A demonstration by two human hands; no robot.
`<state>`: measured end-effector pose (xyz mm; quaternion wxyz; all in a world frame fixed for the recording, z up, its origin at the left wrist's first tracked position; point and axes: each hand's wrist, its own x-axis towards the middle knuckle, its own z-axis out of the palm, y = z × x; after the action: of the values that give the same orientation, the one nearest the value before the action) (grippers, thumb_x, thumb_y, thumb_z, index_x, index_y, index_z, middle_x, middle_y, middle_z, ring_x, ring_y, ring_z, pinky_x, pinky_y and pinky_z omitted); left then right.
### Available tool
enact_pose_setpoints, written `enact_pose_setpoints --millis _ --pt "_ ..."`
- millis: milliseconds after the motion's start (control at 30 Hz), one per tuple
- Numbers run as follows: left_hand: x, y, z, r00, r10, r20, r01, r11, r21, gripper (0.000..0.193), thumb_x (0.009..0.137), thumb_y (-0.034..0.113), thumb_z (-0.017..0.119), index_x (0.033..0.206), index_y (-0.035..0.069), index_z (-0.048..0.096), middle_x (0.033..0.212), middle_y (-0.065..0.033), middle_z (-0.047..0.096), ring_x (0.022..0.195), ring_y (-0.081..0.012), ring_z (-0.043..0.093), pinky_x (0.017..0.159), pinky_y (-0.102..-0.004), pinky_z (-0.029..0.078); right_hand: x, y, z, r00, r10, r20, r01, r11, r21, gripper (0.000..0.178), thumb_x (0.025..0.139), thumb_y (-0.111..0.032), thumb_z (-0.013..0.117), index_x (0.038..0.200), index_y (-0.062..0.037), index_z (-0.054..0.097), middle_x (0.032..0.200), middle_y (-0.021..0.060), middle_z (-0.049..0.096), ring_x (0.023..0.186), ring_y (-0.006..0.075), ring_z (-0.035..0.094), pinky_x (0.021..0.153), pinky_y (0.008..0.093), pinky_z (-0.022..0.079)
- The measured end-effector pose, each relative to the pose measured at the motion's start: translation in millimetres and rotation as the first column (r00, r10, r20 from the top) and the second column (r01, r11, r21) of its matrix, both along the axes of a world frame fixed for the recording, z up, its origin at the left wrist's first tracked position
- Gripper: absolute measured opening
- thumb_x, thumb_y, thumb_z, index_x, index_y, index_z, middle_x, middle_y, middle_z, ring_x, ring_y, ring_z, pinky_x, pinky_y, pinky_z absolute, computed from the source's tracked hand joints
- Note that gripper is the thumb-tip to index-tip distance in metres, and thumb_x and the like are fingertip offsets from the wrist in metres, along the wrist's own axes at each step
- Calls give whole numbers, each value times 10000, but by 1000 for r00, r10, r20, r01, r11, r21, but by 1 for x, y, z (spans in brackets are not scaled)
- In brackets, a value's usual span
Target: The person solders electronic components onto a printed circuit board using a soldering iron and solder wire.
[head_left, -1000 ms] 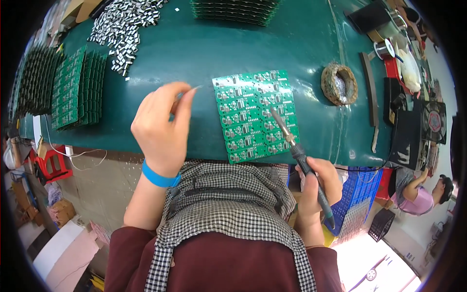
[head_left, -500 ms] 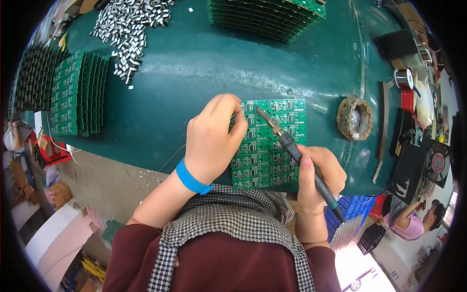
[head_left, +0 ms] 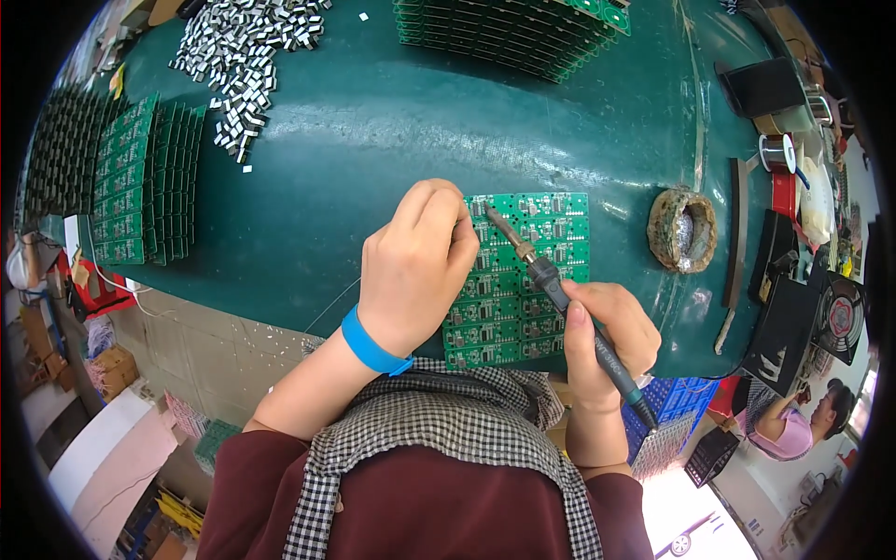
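Observation:
A green panel of circuit boards (head_left: 553,254), set with rows of small parts, lies on the table in front of me. My right hand (head_left: 616,327) is closed around the handle of a soldering iron (head_left: 541,271); its tip meets or hovers just over the panel's upper left part. Beside that tip, at the panel's left edge, my left hand (head_left: 411,257) is pinched, a blue band on its wrist. A thin solder wire (head_left: 334,304) trails from behind this hand toward the table's near edge. The fingers hide the wire's other end.
Stacked green boards stand at the left (head_left: 121,187) and far side (head_left: 509,33). Small silvery parts (head_left: 245,56) form a heap at the far left. Right of the panel sit a round tip-cleaning dish (head_left: 682,231), a solder spool (head_left: 776,152) and a fan (head_left: 842,313). Another person (head_left: 793,425) sits at the right.
The iron's tip has shifted slightly left and down over the panel, my right hand moving with it. My left hand stays pinched in nearly the same place.

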<state>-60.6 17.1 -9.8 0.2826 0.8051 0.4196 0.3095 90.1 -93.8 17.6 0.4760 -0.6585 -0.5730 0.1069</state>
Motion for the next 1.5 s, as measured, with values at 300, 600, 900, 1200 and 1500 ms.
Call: enact_pose_setpoints --millis 300,600,900,1200,1500 --pt "-2 -3 -3 1000 -10 -1 10 1000 4 100 755 -12 667 834 30 621 983 -81 630 711 -222 633 572 -302 494 -2 -7 0 1000 14 -5 -14 1000 4 139 710 18 660 848 21 681 677 113 643 562 209 627 528 284 506" --pt "-31 -22 13 998 -57 -39 47 975 -216 127 779 -22 633 850 25 538 854 -111 570 699 -292 581 599 -366 471 10 -47 -35 908 -214 -361 241 970 31 508 888 -491 574 1017 0 573 904 135 606 810 257 622 995 541 395" --pt "-24 -15 4 997 -49 68 56 993 -105 102 796 -50 628 844 20 570 874 -58 589 536 -115 420 477 -253 350 -28 -68 -45 904 -141 -404 163 987 20 386 889 -348 569 1033 9 554 878 133 590 806 239 608 1025 537 334" --pt "-6 -10 2 997 -81 2 81 995 -55 140 758 -13 643 857 37 557 896 -101 593 715 -284 613 606 -355 502 -20 -38 -8 989 -145 -43 144 989 -24 158 740 -23 662 883 44 663 728 142 671 603 231 658 555 293 519" --pt "-2 -8 -5 997 -83 0 83 995 55 130 761 2 659 853 36 573 896 -103 598 732 -290 626 623 -361 522 -21 -29 -5 986 -163 -26 160 984 -81 136 752 -25 666 878 23 677 725 133 672 599 228 655 556 291 517"
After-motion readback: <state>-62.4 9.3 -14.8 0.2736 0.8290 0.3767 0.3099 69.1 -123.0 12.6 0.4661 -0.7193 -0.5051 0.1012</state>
